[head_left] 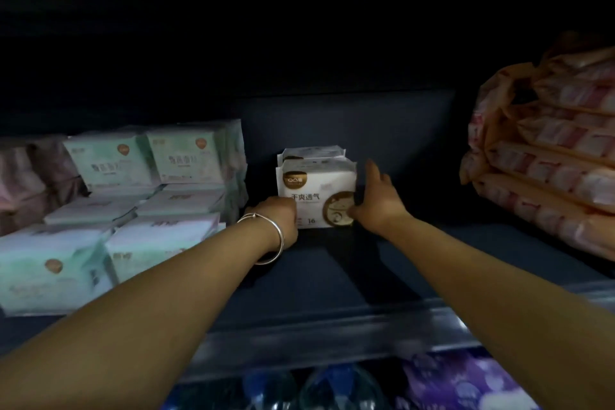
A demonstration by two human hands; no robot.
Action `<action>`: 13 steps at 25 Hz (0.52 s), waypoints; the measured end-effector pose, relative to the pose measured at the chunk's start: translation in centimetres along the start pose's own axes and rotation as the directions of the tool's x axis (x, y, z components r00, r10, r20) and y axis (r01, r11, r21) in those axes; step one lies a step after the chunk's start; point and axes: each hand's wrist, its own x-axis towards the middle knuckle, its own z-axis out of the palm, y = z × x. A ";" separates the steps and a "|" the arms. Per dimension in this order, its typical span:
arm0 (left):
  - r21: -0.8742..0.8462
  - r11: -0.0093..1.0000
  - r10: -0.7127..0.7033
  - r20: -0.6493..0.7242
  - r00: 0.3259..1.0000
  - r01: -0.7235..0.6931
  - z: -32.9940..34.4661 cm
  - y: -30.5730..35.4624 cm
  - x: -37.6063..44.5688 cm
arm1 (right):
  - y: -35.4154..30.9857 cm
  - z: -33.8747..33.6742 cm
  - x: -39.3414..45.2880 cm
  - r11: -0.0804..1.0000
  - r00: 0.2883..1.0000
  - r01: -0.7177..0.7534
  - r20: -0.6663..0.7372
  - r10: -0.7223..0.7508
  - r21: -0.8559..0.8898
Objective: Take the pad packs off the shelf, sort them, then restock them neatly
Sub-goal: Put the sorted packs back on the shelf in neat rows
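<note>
Restocking looks partly done; green packs [109,203] sit ordered at the left, orange packs [545,156] piled at the right, and the middle of the shelf [332,280] is mostly bare, so more seems left; the white packs [316,190] stand upright far in the centre, one behind another; the left hand [278,215], curled, touches the front pack's lower left corner; the right hand [376,200], spread, clasps its right side, thumb on the front.
</note>
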 end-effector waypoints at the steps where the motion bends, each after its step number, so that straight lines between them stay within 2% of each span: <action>1: 0.020 1.000 0.019 -0.016 1.000 -0.019 -0.1 0.7 -1.2 | 0.0 -0.2 -1.4 0.986 0.995 0.096 -0.023 -0.100 -0.133; 3: 0.041 0.998 0.053 -0.052 0.997 -0.051 0.0 2.3 -3.9 | 0.1 -0.7 -4.7 0.927 0.968 0.244 0.018 -0.249 -0.285; 5: 0.051 0.996 0.079 -0.103 0.992 -0.074 0.1 4.0 -6.7 | 0.2 -1.6 -8.0 0.886 0.950 0.307 0.063 -0.304 -0.348; 9: 0.023 0.993 0.115 -0.251 0.961 -0.113 0.7 6.3 -12.1 | 0.4 -3.0 -14.4 0.859 0.924 0.366 0.030 -0.381 -0.357; 13: -0.040 0.985 0.145 -0.313 0.939 -0.166 3.1 7.6 -17.2 | 2.4 -1.8 -19.7 0.821 0.878 0.453 0.015 -0.478 -0.346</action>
